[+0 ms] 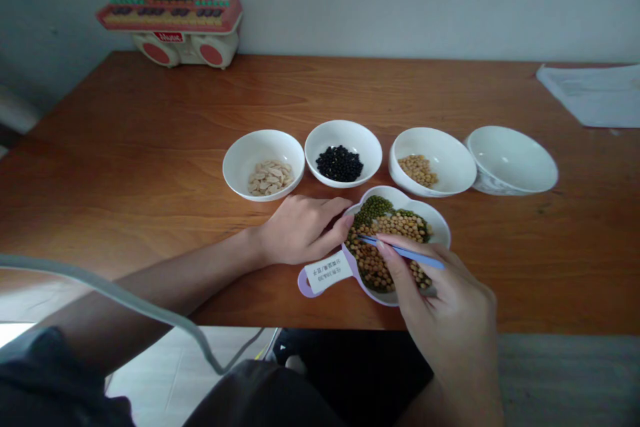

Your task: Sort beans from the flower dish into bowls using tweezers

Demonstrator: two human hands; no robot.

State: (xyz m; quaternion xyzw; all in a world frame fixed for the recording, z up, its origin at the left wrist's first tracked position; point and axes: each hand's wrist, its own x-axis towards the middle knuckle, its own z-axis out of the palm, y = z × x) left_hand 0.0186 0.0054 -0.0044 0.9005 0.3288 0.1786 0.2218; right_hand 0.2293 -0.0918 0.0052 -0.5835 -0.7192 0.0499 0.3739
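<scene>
A white flower-shaped dish with a purple rim and handle holds yellow soybeans and green mung beans. My left hand lies at its left side, with thumb and index finger on the rim. Pinched in my right hand is a pair of blue-purple tweezers, tips down among the beans on the left of the dish. Whether a bean sits between the tips is too small to tell. A paper label with printed writing is stuck on the handle.
Behind the dish stand white bowls holding pale flat seeds, black beans and soybeans, with a bare bowl at right. A toy keyboard figure and white sheet lie farther back. A grey cable crosses my left arm.
</scene>
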